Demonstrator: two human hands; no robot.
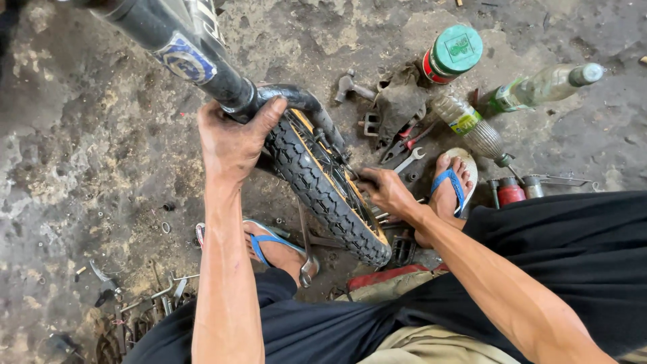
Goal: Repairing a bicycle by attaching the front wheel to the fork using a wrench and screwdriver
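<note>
My left hand [232, 138] is clamped around the black fork [269, 98] above the frame's centre. My right hand [387, 192] has its fingers curled in at the spokes by the wheel [323, 192], mid-frame; what they pinch I cannot tell. If the left grip slips, I judge the wheel could drop toward my sandalled foot [276, 249].
</note>
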